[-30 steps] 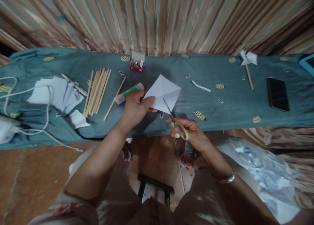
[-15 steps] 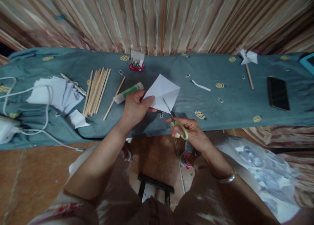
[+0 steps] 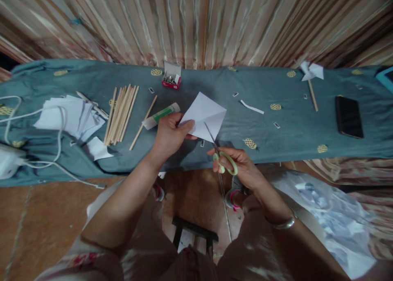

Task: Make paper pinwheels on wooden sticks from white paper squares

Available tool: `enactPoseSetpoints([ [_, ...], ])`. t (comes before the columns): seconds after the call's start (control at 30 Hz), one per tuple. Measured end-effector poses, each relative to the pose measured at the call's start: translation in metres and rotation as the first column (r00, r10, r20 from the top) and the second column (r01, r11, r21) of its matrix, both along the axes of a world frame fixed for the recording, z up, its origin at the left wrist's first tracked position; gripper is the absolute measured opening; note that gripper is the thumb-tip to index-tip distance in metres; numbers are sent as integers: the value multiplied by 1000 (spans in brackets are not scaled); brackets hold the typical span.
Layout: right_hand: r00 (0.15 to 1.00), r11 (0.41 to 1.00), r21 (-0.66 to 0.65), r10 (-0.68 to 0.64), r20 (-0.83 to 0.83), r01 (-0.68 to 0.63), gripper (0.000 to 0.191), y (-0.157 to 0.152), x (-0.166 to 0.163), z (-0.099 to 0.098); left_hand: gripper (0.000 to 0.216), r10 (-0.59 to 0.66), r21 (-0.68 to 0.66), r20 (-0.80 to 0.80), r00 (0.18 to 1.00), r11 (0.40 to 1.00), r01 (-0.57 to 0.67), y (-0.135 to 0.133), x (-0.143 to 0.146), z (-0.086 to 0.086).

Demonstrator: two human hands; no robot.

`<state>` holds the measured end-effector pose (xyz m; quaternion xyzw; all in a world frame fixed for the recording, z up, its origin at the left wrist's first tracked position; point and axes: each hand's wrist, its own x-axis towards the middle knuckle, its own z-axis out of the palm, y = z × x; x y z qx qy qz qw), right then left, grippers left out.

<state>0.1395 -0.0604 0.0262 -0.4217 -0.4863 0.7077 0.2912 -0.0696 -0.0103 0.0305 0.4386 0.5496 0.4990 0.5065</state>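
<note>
A creased square of white paper (image 3: pixel 201 109) is pinched at its left corner by my left hand (image 3: pixel 170 136), thumb on top and fingers beneath. My right hand (image 3: pixel 238 162) is closed on scissors (image 3: pixel 229 162) with pale green handles. Their blades lie across the paper's near corner, pointing towards its centre. Beside my left hand rests a green and white glue stick (image 3: pixel 162 115), lying across a single wooden stick (image 3: pixel 143 122).
Left on the green cloth (image 3: pixel 215 78) are wooden sticks (image 3: pixel 121 115), paper sheets (image 3: pixel 66 115) and a white cable (image 3: pixel 59 146). Behind stands a red box of small metal pins (image 3: pixel 171 80). To the right lie a paper strip (image 3: pixel 251 107), a paper pinwheel (image 3: pixel 311 74) and a phone (image 3: pixel 349 116).
The scissor handles have spread slightly apart in my right hand. The paper and my left hand have barely moved.
</note>
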Motion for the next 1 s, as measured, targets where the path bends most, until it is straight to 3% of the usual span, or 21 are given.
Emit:
enactPoseSetpoints([
  [0.3,985,984,-68,166,35,-163,57,12,35,11,20,84,14,36,996,996,-85,7,-13,10],
  [0.37,996,997,-6,75,39,-75,58,17,43,14,22,66,4,34,997,998,-66,7,-12,10],
  [0.43,994,990,92,-107,38,103,54,23,48,15,21,16,-18,8,1000,1000,-16,5,-9,8],
  [0.53,908,888,252,-413,65,385,46,34,49,12,18,-118,-69,-83,990,991,112,0,-1,4],
  [0.6,860,826,349,-501,98,442,48,42,46,10,19,-225,-100,-147,963,972,212,-3,4,3],
  [0.67,861,819,406,-491,130,406,52,48,42,7,22,-315,-125,-193,929,947,296,-7,8,2],
  [0.83,933,901,358,-320,166,245,48,54,30,3,24,-390,-160,-216,895,919,362,-8,13,-1],
  [0.93,943,921,313,-292,159,232,47,52,23,-2,25,-289,-130,-94,953,952,276,-7,16,-3],
  [1.0,934,910,294,-337,118,291,47,52,19,-7,31,-176,-107,106,979,977,187,-8,20,-3],
])
